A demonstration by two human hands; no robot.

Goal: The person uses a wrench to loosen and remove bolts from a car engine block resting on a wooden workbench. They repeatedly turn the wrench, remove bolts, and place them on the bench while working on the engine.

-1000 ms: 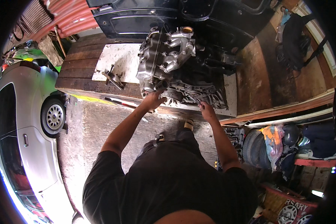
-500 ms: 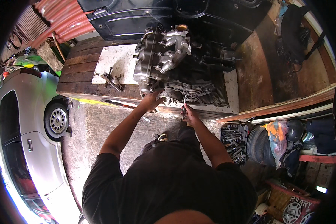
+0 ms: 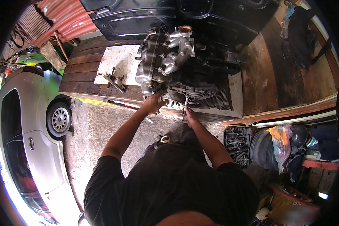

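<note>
Pointing away from the body, the slim metal tool (image 3: 186, 103) runs from the gripping right hand (image 3: 191, 117) to the engine's (image 3: 177, 62) near side, while the left hand (image 3: 151, 105), farther off, sits by a pipe (image 3: 160, 88), its grip unclear.

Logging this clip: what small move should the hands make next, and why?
Perhaps a small turn of the slim metal tool: the right hand grips its lower part, its upper end appears to meet the engine, and the left hand is by the engine's short pipe.
</note>
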